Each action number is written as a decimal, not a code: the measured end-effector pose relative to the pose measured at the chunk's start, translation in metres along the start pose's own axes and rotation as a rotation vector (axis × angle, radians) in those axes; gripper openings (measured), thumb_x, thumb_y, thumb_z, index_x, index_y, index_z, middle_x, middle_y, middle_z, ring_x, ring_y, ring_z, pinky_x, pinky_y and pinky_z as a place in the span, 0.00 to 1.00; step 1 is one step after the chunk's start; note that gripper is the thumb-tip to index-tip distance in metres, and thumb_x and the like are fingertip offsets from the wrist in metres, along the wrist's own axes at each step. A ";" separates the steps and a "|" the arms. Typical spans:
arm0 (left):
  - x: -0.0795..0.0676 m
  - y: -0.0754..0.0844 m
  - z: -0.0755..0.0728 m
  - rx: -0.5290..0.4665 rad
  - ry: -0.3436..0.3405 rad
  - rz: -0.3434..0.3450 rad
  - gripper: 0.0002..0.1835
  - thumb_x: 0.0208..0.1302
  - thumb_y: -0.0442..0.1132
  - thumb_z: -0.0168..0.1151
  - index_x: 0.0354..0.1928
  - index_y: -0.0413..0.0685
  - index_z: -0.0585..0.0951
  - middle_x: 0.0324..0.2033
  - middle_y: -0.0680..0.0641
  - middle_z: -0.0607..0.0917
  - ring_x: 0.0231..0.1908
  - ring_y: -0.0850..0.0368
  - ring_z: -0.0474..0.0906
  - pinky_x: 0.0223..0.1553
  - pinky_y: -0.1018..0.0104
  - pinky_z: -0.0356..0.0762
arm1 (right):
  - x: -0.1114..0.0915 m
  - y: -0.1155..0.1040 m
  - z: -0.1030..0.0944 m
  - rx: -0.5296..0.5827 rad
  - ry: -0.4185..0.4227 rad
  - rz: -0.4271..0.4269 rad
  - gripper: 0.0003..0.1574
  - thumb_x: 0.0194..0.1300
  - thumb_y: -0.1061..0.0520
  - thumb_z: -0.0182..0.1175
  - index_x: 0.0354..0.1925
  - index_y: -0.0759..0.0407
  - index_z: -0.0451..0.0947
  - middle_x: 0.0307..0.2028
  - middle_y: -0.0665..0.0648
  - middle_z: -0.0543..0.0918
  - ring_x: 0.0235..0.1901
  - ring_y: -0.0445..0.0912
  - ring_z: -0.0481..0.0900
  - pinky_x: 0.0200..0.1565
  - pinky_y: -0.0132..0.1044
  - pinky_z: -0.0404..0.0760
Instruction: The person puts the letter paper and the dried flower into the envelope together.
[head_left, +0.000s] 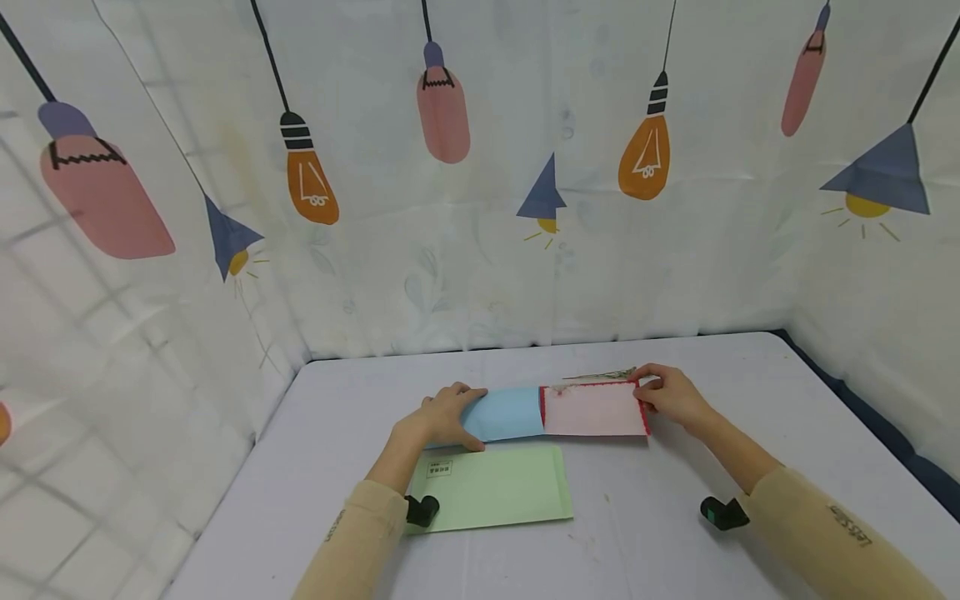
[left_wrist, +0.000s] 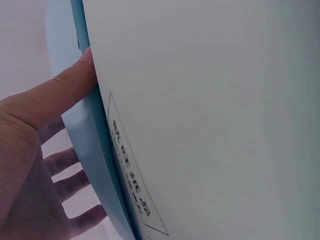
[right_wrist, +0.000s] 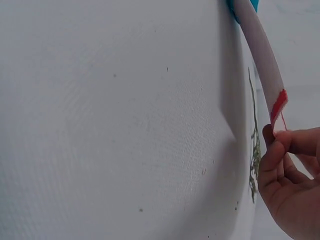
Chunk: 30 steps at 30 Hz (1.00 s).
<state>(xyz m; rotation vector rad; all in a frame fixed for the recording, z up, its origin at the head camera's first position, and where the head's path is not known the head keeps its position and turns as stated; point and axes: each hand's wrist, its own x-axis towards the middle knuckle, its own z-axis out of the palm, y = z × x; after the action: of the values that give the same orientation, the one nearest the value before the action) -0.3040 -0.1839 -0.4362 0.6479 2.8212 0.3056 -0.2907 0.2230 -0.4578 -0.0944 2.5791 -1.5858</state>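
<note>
A light blue envelope (head_left: 504,415) lies across the middle of the table under my left hand (head_left: 447,417). My left thumb (left_wrist: 75,82) is on its near edge and the fingers are at the far side, holding it between them. A pale pink card (head_left: 592,410) with red trim meets the blue envelope's right end; whether part of it sits inside cannot be told. My right hand (head_left: 671,396) pinches the card's right edge, by the red trim (right_wrist: 279,107), between thumb and fingers. In the right wrist view the card looks bowed and lifted.
A pale green envelope (head_left: 495,492) with a small printed box lies just in front of the blue one. Behind the pink card lies a thin dried sprig (head_left: 600,375). The white table (head_left: 637,517) stands against a cloth backdrop (head_left: 480,275) printed with lamps.
</note>
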 end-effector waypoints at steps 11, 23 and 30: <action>0.002 0.001 -0.002 -0.002 -0.001 -0.004 0.53 0.43 0.62 0.75 0.72 0.60 0.62 0.65 0.45 0.64 0.64 0.45 0.61 0.56 0.38 0.59 | 0.004 -0.003 -0.001 -0.076 0.001 -0.027 0.14 0.68 0.63 0.57 0.52 0.63 0.76 0.27 0.58 0.78 0.24 0.48 0.72 0.26 0.38 0.71; 0.000 0.002 0.000 -0.013 -0.007 -0.007 0.53 0.43 0.61 0.76 0.72 0.60 0.63 0.65 0.46 0.65 0.64 0.46 0.61 0.57 0.38 0.58 | 0.016 -0.005 0.020 -0.078 -0.003 -0.032 0.17 0.66 0.61 0.59 0.52 0.65 0.73 0.30 0.57 0.81 0.24 0.46 0.74 0.26 0.37 0.74; 0.001 0.001 0.000 -0.013 -0.008 -0.003 0.53 0.43 0.61 0.75 0.72 0.60 0.62 0.65 0.46 0.64 0.64 0.46 0.61 0.57 0.38 0.58 | 0.019 -0.010 0.031 -0.104 0.002 -0.028 0.15 0.65 0.60 0.61 0.47 0.67 0.73 0.30 0.56 0.84 0.26 0.46 0.78 0.31 0.37 0.78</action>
<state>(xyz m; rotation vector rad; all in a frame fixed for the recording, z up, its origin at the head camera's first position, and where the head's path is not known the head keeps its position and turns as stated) -0.3044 -0.1821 -0.4365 0.6407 2.8095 0.3204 -0.3060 0.1893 -0.4638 -0.1387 2.6724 -1.4610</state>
